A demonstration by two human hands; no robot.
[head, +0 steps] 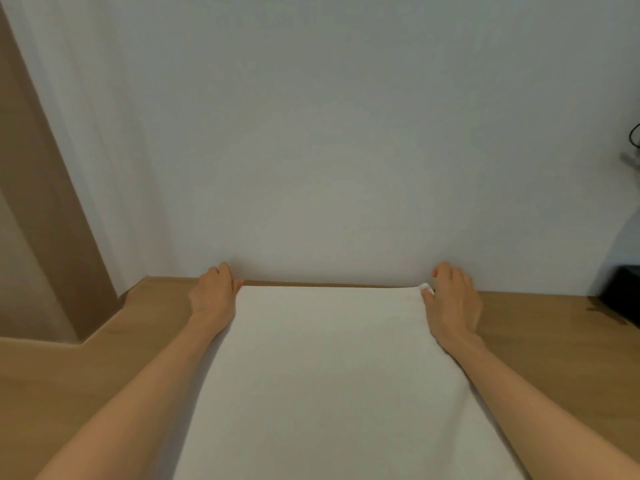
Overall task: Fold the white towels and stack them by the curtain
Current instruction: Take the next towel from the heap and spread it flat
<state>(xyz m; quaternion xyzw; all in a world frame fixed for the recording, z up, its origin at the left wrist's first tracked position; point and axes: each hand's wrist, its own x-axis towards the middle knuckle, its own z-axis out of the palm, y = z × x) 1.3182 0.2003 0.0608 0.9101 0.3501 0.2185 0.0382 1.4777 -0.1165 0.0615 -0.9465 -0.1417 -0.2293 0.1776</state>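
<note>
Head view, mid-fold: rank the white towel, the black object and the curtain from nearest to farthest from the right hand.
1. white towel: the right hand pinches its far right corner.
2. black object: far right, by the wall.
3. curtain: far left.

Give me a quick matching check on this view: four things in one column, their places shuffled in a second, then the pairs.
1 towel
2 left hand
3 curtain
4 black box

a at the far right edge of the table
b spread flat on the table, in the middle
c hanging at the far left
d at the towel's far left corner

Pairs: 1-b, 2-d, 3-c, 4-a
</note>
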